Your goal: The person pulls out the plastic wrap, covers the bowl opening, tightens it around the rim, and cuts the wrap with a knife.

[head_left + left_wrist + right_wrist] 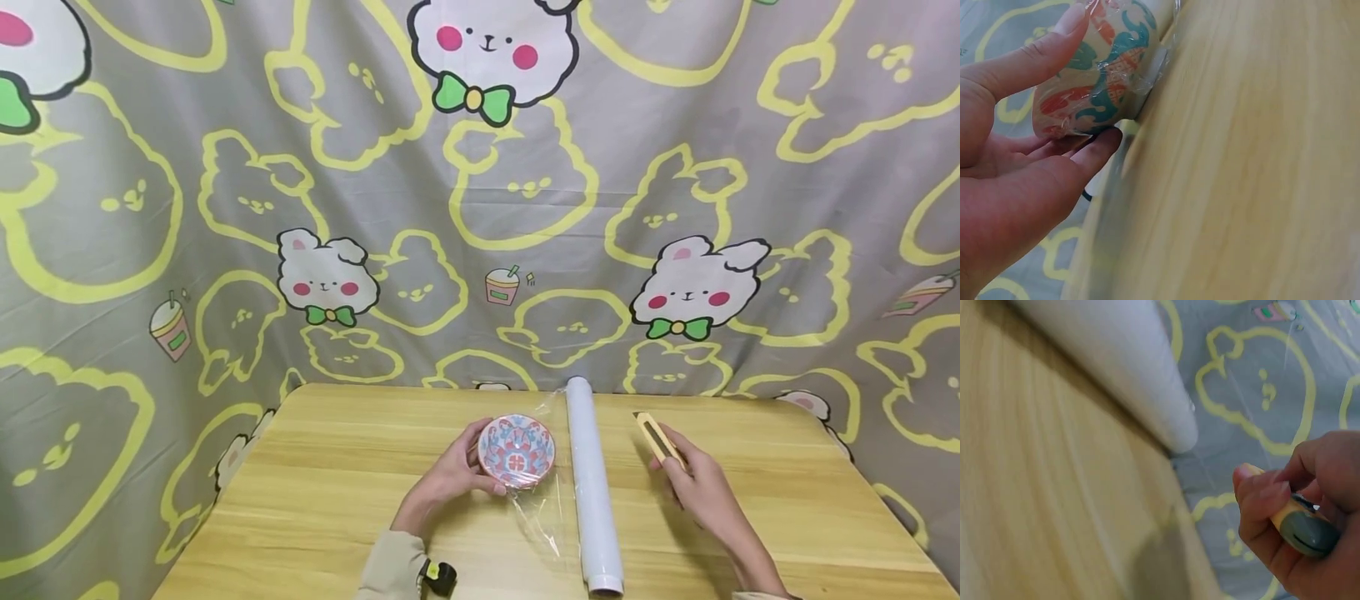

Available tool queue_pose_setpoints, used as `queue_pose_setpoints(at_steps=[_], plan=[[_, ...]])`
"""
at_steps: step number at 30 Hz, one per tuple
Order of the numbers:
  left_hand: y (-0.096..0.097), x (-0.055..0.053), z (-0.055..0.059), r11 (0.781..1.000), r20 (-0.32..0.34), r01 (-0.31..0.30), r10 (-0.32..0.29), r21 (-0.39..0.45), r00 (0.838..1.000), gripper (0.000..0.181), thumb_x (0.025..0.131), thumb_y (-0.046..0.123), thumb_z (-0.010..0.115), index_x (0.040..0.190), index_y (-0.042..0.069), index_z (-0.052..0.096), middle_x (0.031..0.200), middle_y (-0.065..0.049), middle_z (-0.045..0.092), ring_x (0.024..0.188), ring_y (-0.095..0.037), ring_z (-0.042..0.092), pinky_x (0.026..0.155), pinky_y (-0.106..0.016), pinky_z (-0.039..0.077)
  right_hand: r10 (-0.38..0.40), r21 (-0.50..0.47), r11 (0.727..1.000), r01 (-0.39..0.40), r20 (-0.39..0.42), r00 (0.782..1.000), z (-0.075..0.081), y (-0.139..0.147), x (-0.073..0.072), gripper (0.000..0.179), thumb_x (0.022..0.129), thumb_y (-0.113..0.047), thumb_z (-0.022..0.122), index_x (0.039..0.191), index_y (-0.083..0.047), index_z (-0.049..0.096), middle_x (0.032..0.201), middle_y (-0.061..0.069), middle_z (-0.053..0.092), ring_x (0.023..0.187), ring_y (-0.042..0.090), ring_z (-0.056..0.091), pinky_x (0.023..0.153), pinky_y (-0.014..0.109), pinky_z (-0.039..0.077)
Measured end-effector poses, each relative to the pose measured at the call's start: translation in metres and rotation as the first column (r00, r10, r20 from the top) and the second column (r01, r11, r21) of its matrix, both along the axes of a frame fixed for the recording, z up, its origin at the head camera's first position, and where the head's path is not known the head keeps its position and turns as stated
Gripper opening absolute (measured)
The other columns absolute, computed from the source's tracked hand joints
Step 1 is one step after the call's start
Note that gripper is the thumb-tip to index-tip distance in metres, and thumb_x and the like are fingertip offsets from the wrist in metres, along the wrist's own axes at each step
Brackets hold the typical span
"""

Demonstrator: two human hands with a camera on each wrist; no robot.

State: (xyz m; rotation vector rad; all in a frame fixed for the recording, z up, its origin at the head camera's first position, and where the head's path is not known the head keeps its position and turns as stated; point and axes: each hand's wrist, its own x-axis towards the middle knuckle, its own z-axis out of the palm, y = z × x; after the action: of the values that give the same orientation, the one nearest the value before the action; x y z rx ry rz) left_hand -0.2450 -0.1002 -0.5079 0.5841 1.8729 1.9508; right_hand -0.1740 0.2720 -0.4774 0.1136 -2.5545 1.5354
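Note:
My left hand (pixel 453 468) grips a small bowl (pixel 517 451) with a red and blue pattern, thumb at the near side and fingers around the left. Clear cling film (pixel 551 510) is stretched over the bowl and runs right toward a long white cling film roll (pixel 594 487). Wrinkled film also clings to the outside of the bowl (pixel 1107 81) in the left wrist view. To the right of the roll, my right hand (pixel 702 490) holds a yellow utility knife (pixel 660 442), its tip pointing up and left, apart from the film. The knife's dark end (pixel 1310 534) shows in the right wrist view.
All this is over a wooden table (pixel 300 492), on which the roll lies lengthwise, its far end near the back edge. Behind the table hangs a grey curtain (pixel 420 200) printed with rabbits. A black strap device (pixel 439 577) sits at the left sleeve.

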Motion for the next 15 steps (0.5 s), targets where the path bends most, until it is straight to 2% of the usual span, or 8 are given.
queue_pose_setpoints(at_steps=[3, 8, 15], plan=[[-0.002, 0.001, -0.001, 1.0, -0.004, -0.017, 0.017, 0.0, 1.0, 0.111, 0.069, -0.021, 0.081, 0.158, -0.005, 0.018, 0.163, -0.028, 0.022, 0.148, -0.046, 0.029, 0.115, -0.041, 0.038, 0.026, -0.085, 0.996, -0.025, 0.014, 1.0, -0.01, 0.005, -0.003, 0.053, 0.103, 0.004, 0.038, 0.155, 0.01, 0.029, 0.096, 0.022, 0.065, 0.052, 0.014, 0.054, 0.037, 0.029, 0.047], [-0.005, 0.004, -0.001, 0.999, 0.021, -0.046, 0.046, 0.007, 0.999, 0.111, 0.068, -0.022, 0.081, 0.159, -0.004, 0.019, 0.164, -0.027, 0.023, 0.148, -0.044, 0.03, 0.115, -0.039, 0.038, 0.084, -0.214, 0.975, -0.065, 0.078, 0.993, -0.022, 0.014, -0.007, 0.056, 0.105, 0.004, 0.031, 0.158, 0.012, 0.014, 0.103, 0.025, 0.059, 0.062, 0.014, 0.055, 0.046, 0.029, 0.052], [-0.005, 0.006, -0.001, 0.998, 0.043, -0.061, 0.06, 0.03, 0.997, 0.109, 0.068, -0.024, 0.08, 0.158, -0.006, 0.021, 0.16, -0.031, 0.028, 0.144, -0.047, 0.035, 0.112, -0.041, 0.042, 0.128, -0.301, 0.95, -0.087, 0.118, 0.985, -0.031, 0.021, -0.009, 0.059, 0.105, 0.006, 0.026, 0.16, 0.009, 0.004, 0.11, 0.025, 0.054, 0.071, 0.011, 0.054, 0.051, 0.026, 0.053]])
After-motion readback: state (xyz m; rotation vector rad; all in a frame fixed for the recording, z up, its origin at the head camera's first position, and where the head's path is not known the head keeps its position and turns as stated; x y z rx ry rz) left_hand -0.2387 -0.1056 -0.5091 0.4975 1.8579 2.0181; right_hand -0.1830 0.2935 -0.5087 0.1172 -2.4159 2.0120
